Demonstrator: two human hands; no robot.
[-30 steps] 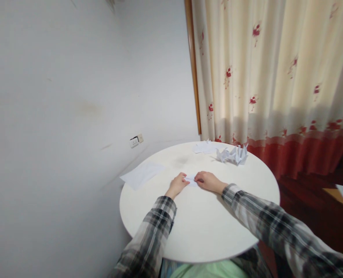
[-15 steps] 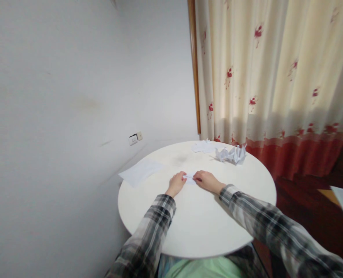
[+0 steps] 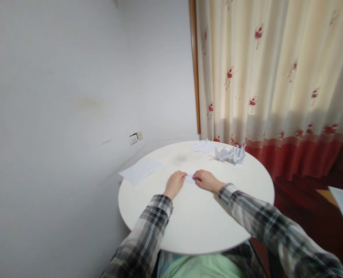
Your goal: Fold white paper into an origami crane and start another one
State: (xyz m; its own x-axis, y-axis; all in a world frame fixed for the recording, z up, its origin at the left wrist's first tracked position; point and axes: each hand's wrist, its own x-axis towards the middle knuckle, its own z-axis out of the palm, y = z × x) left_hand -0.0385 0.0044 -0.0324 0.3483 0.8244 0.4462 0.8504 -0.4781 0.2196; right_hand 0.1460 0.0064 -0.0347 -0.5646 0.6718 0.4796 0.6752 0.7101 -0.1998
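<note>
A small folded piece of white paper (image 3: 190, 178) lies on the round white table (image 3: 200, 224), between my two hands. My left hand (image 3: 175, 183) pinches its left side, fingers closed. On the other side, my right hand (image 3: 205, 180) has its thumb and fingertips closed on the paper's right edge. Both wrists rest low over the tabletop, in plaid sleeves. My fingers cover the paper's ends, so its exact folds cannot be made out.
A flat sheet of white paper (image 3: 141, 171) lies at the table's left edge. Several folded paper cranes (image 3: 231, 154) stand at the back right, beside more white paper pieces (image 3: 202, 146). The wall (image 3: 73, 173) borders the left side; a curtain (image 3: 264, 96) hangs behind.
My left fingers have shifted slightly along the paper's left side, the thumb now closer in against the fingers. My right hand stays almost where it was.
</note>
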